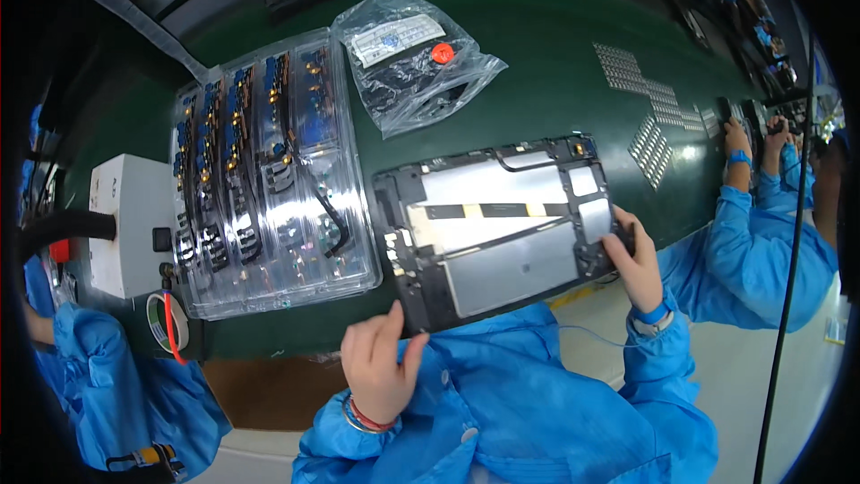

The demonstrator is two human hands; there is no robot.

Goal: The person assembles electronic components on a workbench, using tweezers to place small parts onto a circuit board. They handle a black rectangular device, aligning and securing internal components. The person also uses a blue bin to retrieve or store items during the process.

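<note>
An opened tablet (515, 282) is tilted above the near edge of the table, its silver battery plates, black frame and small circuit boards facing up. My left hand (381, 363) pinches its lower left corner between thumb and fingers. On the opposite short side, my right hand (638, 260) grips the frame, thumb on top and the other fingers partly hidden beneath. To the left lies a clear plastic tray (358, 246) whose slots hold several dark flex cables (240, 125) with blue and gold ends.
Behind the tablet lies a clear plastic bag (417, 67) with a white label and a red round sticker. Sheets of small metal parts (651, 151) rest at the right. A white box (130, 224) and a tape roll (167, 323) stand left. Co-workers in blue (761, 251) sit on both sides.
</note>
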